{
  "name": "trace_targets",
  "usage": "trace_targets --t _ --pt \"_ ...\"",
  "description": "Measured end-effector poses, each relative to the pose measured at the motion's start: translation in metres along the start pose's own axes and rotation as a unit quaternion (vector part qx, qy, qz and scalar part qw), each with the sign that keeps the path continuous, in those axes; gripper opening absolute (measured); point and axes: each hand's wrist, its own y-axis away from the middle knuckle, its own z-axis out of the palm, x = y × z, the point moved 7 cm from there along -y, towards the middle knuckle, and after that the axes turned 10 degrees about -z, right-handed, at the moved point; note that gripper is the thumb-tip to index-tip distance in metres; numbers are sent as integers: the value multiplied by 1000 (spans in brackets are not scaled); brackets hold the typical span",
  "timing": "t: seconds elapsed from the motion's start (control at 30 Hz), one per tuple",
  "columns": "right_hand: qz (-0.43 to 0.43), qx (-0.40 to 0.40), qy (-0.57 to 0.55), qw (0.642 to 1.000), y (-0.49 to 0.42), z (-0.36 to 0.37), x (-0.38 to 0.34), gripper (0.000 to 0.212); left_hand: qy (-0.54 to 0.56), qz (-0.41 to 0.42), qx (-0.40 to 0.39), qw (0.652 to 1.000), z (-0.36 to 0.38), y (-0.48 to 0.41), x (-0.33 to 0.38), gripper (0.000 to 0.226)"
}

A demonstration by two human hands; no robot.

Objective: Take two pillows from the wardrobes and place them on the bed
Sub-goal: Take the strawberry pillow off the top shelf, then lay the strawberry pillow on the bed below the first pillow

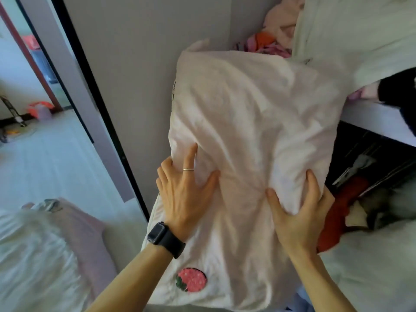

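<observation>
A large pale pink pillow [252, 136] with a strawberry patch near its lower edge fills the middle of the view, half out of the wardrobe [382, 122]. My left hand [186, 192], with a ring and a dark wristwatch, presses and grips the pillow's left side. My right hand [299, 212] clutches a fold of the pillow's fabric on the right. The bed [40, 251] with pale bedding lies at the lower left.
The wardrobe's grey side panel [139, 64] stands left of the pillow. Inside hang a white garment [351, 32] and lie pink and orange fabrics [267, 41]; below the shelf are red cloth [337, 212] and hangers. An open doorway [24, 86] shows at far left.
</observation>
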Motion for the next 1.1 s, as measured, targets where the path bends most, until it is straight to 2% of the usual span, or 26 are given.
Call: trace_targets --t 0.1,0.27,0.43,0.53,0.63,0.77,0.93,1.1 --pt "1 -72 25 997 46 14 19 90 -14 -50 -37 998 8 38 -54 79" --pt "35 -214 40 975 115 40 43 87 -92 -126 -50 987 16 96 -124 74" --pt "100 -389 51 915 178 69 70 83 -136 -236 -66 960 21 157 -188 68" --pt "67 -476 47 876 212 91 75 76 -129 -324 -85 933 25 200 -238 68" --pt "35 -554 41 831 246 114 60 70 -117 -442 -93 885 13 246 -287 69" --pt "-42 -668 40 742 302 157 10 70 -115 -548 -31 828 -42 302 -332 68" --pt "-160 -752 0 640 383 187 -93 71 -104 -660 89 739 -133 392 -377 74" --pt "-313 -794 -62 517 476 182 -208 76 -38 -746 229 624 -210 499 -391 71"
